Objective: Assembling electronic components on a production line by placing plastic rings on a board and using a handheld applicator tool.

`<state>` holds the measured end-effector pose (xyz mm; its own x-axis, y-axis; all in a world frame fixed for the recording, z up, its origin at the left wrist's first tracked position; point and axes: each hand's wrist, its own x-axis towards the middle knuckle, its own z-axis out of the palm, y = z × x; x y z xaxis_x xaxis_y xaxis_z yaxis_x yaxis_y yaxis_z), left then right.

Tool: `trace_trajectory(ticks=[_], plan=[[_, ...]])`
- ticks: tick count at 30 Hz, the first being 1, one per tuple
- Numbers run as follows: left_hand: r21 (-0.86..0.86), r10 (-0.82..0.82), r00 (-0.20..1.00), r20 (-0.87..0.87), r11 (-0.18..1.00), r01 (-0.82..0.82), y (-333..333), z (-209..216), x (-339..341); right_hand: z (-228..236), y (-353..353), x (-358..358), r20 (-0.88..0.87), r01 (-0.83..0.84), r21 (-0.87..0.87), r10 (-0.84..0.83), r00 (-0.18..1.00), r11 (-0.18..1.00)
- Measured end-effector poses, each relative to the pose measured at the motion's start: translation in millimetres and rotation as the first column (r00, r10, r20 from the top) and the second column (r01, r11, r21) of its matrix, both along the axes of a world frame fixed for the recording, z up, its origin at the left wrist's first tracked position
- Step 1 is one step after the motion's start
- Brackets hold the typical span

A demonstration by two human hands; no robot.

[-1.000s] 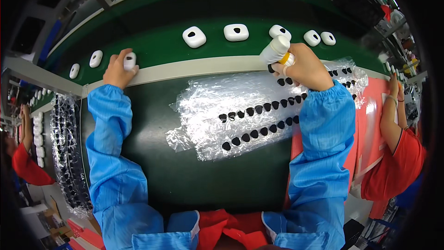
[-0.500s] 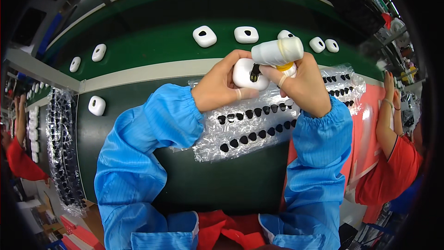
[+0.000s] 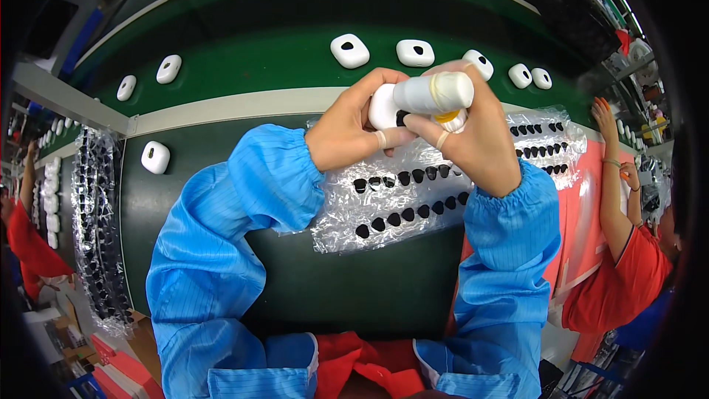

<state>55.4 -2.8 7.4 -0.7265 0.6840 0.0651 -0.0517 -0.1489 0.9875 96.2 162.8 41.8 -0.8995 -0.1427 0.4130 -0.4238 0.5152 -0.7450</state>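
My left hand (image 3: 341,131) is closed around the side of a white rounded plastic housing (image 3: 380,106). In my right hand (image 3: 481,134) lies a pale squeeze bottle (image 3: 425,94) with a yellow part at its neck, tipped on its side across the housing. My right thumb and left thumb meet at the housing's near edge, beside a small black rounded piece (image 3: 401,117) on its face. The bottle covers much of the housing. Below my hands, rows of similar black pieces (image 3: 408,214) sit on clear plastic film (image 3: 332,239).
Several white housings with dark spots, such as this one (image 3: 350,51), ride a green belt (image 3: 251,59) beyond a pale rail (image 3: 244,106). Another housing (image 3: 155,157) rests on the table at left. Co-workers in red work at left and right (image 3: 620,281).
The black piece at my right fingers has come down against the housing, and the bottle has shifted slightly left and lower. On the belt, the white housings have moved to the right.
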Motion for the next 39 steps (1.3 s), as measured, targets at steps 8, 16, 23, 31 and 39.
trace_trajectory(ticks=[8, 16, 23, 31, 39], plan=[[-0.046, 0.068, 0.985, -0.159, 0.996, -0.076, -8, -1, -11, 0, -14, 8, 0.003, -0.037, 0.158, 0.037, 0.999, 0.987], [-0.062, 0.282, 0.907, -0.311, 0.947, -0.316, -19, -29, -55, 9, 14, -1, -0.018, -0.006, -0.104, 0.004, 1.000, 0.995], [-0.516, 0.149, 0.539, -0.829, 0.169, -0.840, -78, -62, -120, 13, 28, -8, 0.018, 0.169, 0.203, -0.176, 0.984, 0.964], [-0.666, -0.512, 0.483, -0.710, 0.710, -0.226, -39, -12, 6, 3, 34, -13, 0.064, 0.225, 0.278, -0.251, 0.966, 0.934], [-0.820, -0.720, 0.398, -0.568, 0.458, -0.342, -70, 25, 20, 7, 44, -6, 0.276, 0.093, 0.476, -0.250, 0.928, 0.874]])
